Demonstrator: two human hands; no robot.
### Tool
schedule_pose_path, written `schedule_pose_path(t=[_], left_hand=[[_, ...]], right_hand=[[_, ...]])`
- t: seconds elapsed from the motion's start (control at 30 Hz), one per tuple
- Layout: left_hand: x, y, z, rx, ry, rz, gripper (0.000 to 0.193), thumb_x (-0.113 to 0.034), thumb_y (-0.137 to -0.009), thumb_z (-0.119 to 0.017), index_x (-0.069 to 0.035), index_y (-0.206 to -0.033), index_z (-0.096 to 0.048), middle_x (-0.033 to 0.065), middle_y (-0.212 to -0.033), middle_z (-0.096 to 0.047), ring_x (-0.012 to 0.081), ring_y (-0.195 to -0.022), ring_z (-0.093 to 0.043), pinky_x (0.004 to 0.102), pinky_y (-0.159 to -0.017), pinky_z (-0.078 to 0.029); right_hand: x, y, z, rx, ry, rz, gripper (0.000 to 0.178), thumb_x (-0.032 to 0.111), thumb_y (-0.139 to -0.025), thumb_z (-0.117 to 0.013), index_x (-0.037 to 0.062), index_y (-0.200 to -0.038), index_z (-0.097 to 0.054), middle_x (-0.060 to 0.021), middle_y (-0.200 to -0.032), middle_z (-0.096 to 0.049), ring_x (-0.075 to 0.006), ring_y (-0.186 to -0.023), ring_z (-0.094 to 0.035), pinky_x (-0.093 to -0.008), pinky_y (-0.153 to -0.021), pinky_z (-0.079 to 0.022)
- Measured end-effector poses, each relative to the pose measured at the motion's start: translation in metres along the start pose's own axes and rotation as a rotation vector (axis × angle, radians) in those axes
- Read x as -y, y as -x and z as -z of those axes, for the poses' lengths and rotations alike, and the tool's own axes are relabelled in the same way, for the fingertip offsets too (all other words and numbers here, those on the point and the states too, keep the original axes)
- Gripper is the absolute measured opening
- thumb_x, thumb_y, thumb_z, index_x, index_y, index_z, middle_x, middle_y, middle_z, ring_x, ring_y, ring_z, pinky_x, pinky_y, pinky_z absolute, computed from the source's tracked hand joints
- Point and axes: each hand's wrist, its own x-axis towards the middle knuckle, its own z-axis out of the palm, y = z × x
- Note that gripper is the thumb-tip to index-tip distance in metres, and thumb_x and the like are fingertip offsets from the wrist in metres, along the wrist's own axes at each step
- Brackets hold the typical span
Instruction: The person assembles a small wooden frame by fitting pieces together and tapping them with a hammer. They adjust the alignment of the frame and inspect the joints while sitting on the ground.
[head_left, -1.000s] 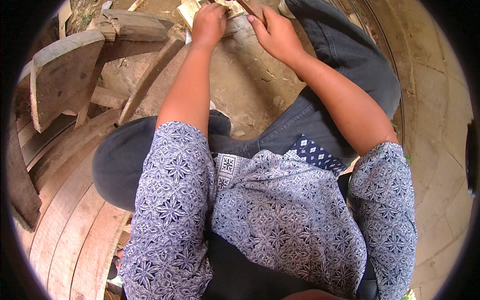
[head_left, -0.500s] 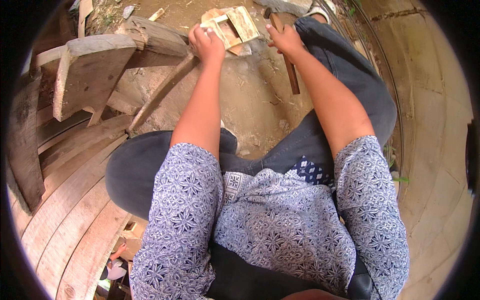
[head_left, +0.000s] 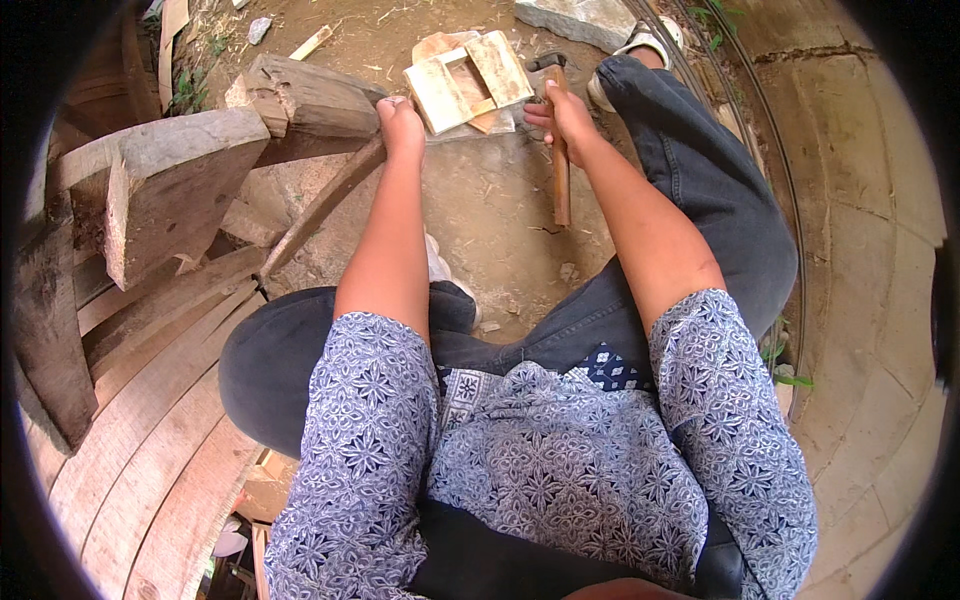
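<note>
A small pale wooden frame (head_left: 470, 84) with a rectangular opening lies on a flat stone and a scrap of wood on the ground ahead of me. My left hand (head_left: 402, 127) is beside its left edge, fingers curled closed; whatever they may hold is too small to make out. To the right of the frame, my right hand (head_left: 566, 122) grips a hammer (head_left: 562, 190) loosely by its wooden handle, some fingers extended. The dark hammer head points away from me and the handle's end points back toward me.
Thick curved wooden pieces (head_left: 185, 180) and a long thin stick (head_left: 325, 205) stand at my left. Planks (head_left: 150, 470) curve along the lower left. A grey stone block (head_left: 575, 22) lies at the far side, near my shoe. Pale wall-like panels (head_left: 850, 300) are on the right.
My left hand has let go of the frame's left edge and drawn back with fingers curled. My right hand and the hammer have shifted a little, and the handle now stands straighter.
</note>
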Motion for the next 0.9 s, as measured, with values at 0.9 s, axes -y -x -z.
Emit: schedule_pose_path(t=[0.9], left_hand=[[-0.053, -0.041, -0.041, 0.292, -0.566, -0.204, 0.041, -0.024, -0.093, -0.047, 0.006, -0.12, -0.055, 0.0304, -0.123, -0.06, 0.0422, -0.118, -0.057, 0.0443, -0.1, -0.043]], right_hand=[[0.006, 0.006, 0.027, -0.395, 0.086, 0.214, 0.052, 0.042, -0.102, -0.044, -0.0002, -0.132, -0.044, -0.0205, -0.121, -0.064, -0.0258, -0.109, -0.066, -0.0296, -0.051, -0.05]])
